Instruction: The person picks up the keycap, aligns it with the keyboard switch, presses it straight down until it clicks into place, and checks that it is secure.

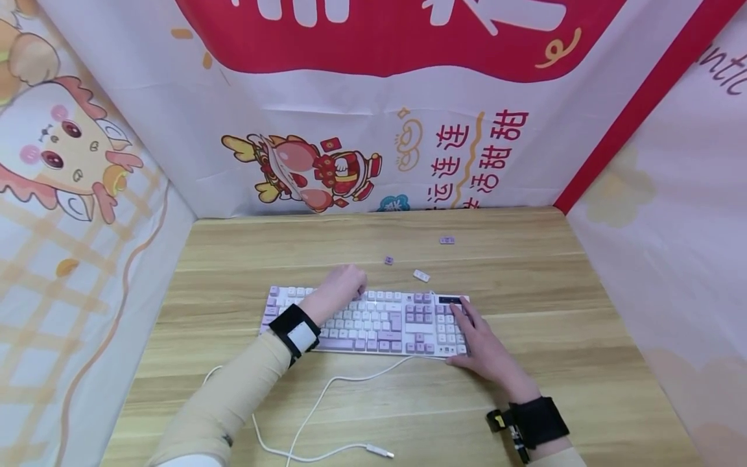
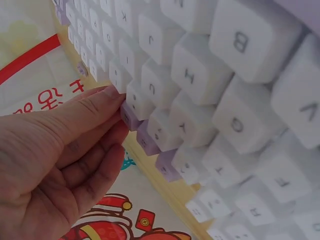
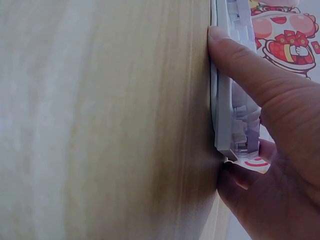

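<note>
A white and lilac keyboard point(image 1: 418, 329) lies flat on the wooden table. At its top edge, left of the middle, my left hand point(image 1: 345, 283) reaches over the keys. The left wrist view shows that thumb and bent fingers pinching a purple keycap point(image 2: 129, 119) in the function row, with white letter keys beside it. My right hand point(image 1: 487, 347) holds the keyboard's right end. In the right wrist view its thumb point(image 3: 235, 52) presses the front edge, while the other fingers reach round the end and are partly hidden.
Behind the keyboard lie a small purple keycap point(image 1: 388, 261), a purple strip of keys point(image 1: 447, 240) and a white strip of keys point(image 1: 421, 275). A white cable point(image 1: 327, 384) loops across the table in front, ending in a plug point(image 1: 379, 450). Printed cloth walls point(image 1: 327, 97) enclose the table.
</note>
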Demonstrator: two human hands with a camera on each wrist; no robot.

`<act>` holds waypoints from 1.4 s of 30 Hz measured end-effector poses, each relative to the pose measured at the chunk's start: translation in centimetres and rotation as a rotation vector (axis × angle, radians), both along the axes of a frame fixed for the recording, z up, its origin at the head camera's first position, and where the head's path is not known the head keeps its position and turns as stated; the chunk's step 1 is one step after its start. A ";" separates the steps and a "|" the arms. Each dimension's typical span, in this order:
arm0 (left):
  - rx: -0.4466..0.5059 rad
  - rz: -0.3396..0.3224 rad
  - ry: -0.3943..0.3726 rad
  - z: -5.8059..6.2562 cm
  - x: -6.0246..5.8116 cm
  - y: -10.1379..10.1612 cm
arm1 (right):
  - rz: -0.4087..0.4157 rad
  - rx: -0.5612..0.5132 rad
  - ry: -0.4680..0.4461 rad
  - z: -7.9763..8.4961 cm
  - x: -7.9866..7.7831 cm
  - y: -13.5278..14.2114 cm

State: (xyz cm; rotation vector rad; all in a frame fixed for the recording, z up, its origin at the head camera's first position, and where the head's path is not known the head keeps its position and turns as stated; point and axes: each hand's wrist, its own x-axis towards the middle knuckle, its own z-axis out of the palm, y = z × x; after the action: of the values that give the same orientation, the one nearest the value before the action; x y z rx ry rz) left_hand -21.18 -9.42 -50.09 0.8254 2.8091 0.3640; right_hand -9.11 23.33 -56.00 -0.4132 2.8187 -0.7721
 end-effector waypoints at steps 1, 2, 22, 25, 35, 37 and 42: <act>0.016 0.007 -0.009 0.0 0.0 -0.1 | -0.001 0.001 -0.002 0.0 0.0 0.0; 0.030 0.010 -0.013 -0.1 0.0 -0.3 | -0.002 0.003 0.000 0.0 -0.1 0.1; 0.379 0.309 -0.118 0.3 2.2 -10.4 | 0.004 -0.007 0.007 0.0 0.0 0.0; 0.380 0.325 -0.086 0.1 2.8 -11.3 | 0.014 -0.019 0.031 0.0 0.0 0.0; 0.371 0.435 -0.068 -0.1 3.8 -14.8 | 0.014 -0.013 0.021 -0.1 0.0 -0.1; 0.398 0.446 -0.064 -0.2 3.8 -15.9 | 0.011 -0.015 0.016 -0.1 0.0 -0.1; 0.430 0.482 -0.070 -0.5 4.3 -18.1 | 0.012 -0.014 0.022 -0.2 -0.1 0.0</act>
State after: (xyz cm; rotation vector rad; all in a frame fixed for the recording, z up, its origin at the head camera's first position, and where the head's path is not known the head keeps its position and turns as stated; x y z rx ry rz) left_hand -16.91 -27.49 -50.57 0.1699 2.8736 1.0721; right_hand -9.16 23.38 -56.22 -0.4425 2.8297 -0.7900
